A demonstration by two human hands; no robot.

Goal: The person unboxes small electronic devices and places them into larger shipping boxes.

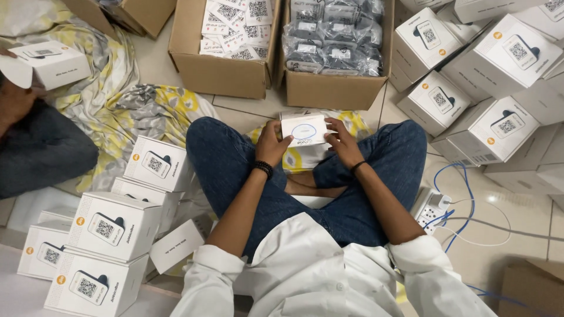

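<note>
Both hands, left hand (271, 144) and right hand (343, 142), pinch a small white box (304, 130) by its short ends above the lap. It looks light, stiff, easily dented. 2 open cartons (220, 73) sit ahead; stacked boxes (111, 226) flank the floor.

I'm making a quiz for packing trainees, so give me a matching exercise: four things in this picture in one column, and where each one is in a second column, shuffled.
Things:
1. Small white card box with a blue ring
2. Grey bagged devices
3. White power strip with blue cables
4. Printed white cards

Places:
A. On the floor tiles by the person's right knee
B. In the left open brown carton
C. Between the left hand and right hand
D. In the right open brown carton

Pairs: 1-C, 2-D, 3-A, 4-B
</note>
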